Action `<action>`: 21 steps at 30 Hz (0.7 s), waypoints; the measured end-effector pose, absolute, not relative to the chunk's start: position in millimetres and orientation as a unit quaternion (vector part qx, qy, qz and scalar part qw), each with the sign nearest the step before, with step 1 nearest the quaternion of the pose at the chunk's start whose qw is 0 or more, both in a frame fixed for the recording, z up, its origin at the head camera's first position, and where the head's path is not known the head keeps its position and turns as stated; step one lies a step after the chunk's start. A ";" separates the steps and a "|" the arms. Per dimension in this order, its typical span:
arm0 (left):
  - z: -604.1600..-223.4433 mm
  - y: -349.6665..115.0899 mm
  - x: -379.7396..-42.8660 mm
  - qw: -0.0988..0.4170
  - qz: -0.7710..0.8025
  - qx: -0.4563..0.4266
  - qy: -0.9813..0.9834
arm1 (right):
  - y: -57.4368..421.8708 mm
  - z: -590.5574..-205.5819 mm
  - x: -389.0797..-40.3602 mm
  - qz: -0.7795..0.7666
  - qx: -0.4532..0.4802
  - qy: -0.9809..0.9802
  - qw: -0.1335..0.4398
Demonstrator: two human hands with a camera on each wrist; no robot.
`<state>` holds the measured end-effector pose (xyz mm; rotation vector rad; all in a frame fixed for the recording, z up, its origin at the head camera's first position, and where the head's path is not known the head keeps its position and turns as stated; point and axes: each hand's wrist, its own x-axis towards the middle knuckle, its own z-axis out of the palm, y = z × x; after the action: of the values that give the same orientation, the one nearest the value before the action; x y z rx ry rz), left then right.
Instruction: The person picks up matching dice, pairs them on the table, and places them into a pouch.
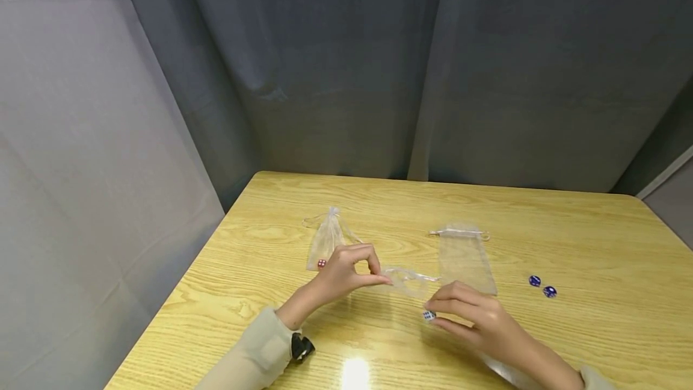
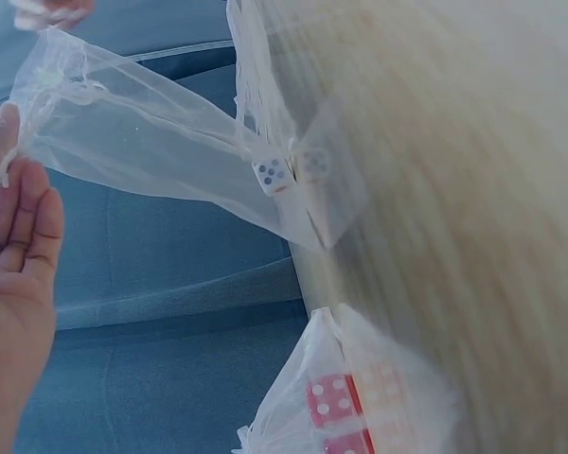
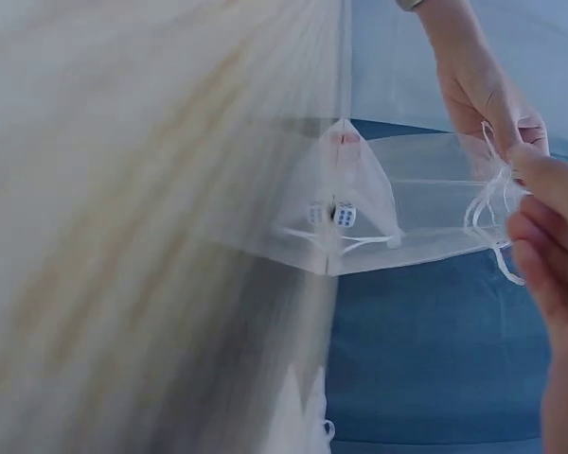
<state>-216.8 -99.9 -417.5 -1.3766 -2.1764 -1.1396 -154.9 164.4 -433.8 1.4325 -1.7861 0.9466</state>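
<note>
My left hand (image 1: 346, 272) pinches the rim of a sheer white drawstring bag (image 2: 161, 142) between thumb and forefinger, its mouth spread in a loop. To the right and nearer, my right hand (image 1: 476, 318) holds a white die (image 1: 429, 315) at its fingertips, beside the bag's mouth. In the wrist views, another white die (image 2: 273, 175) shows at the bottom of the held bag, at table level; the head view does not clearly show it. Behind my left hand lies a closed sheer bag (image 1: 328, 236) with red dice (image 2: 333, 401) in it.
A flat sheer bag (image 1: 465, 257) lies behind my right hand. Two blue dice (image 1: 542, 286) rest farther right on the wooden table (image 1: 595, 233). A pale strip (image 1: 503, 372) shows under the right forearm. Grey curtains (image 1: 335, 77) hang behind the table.
</note>
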 end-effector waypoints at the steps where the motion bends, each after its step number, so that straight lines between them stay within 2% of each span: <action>1: -417.4 -99.8 -216.7 0.162 -0.399 -0.483 -0.762 | 162.8 -430.6 -154.5 0.365 0.545 -0.675 0.340; 6: -418.0 -99.4 -216.6 0.162 -0.398 -0.485 -0.762 | 155.2 -414.4 -153.8 0.385 0.519 -0.643 0.412; 9: -418.1 -99.2 -216.4 0.163 -0.394 -0.487 -0.762 | 152.6 -409.6 -154.1 0.388 0.508 -0.635 0.434; 21: -415.4 -96.9 -215.0 0.152 -0.389 -0.498 -0.760 | 155.1 -419.2 -162.1 0.345 0.484 -0.688 0.417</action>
<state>-215.0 -96.9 -415.4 -1.4291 -2.1822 -1.1153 -162.1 155.1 -419.2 1.2139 -1.7260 0.8669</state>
